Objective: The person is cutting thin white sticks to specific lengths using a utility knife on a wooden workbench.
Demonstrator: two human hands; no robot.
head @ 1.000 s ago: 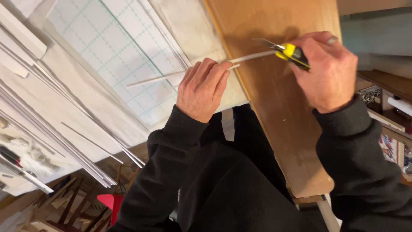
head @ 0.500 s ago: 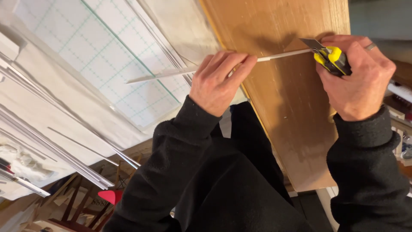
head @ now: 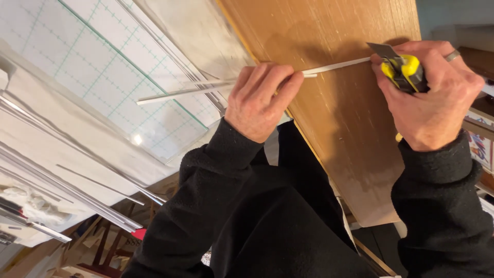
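Your work sits over a broad wooden board (head: 334, 118) that runs from the top centre of the frame down to the lower right, its brown grain bare except for faint scratches and the shadows of your hands. To its left, filling the upper left of the frame, lies a white cutting mat (head: 103, 62) ruled with a green grid, under a clear sheet that catches a spot of light. Below that, along the left edge and lower left, a stack of white sheets and long thin white strips (head: 77, 201) fans out diagonally. Beneath the table edge at the bottom left you can make out wooden furniture legs and a bit of red, too dim to name; at the far right edge there are shelves with coloured items, blurred. Your dark sleeves fill the bottom of the frame. Your left hand (head: 260, 100) is in the middle of the frame, fingers pressed together and curled down onto a thin white strip (head: 206, 90), pinning it where mat and board meet. The strip runs from the mat in the centre left up to your right hand (head: 429, 98) at the upper right, which is wrapped closed around a yellow and black utility knife (head: 404, 72), its blade meeting the strip's end.
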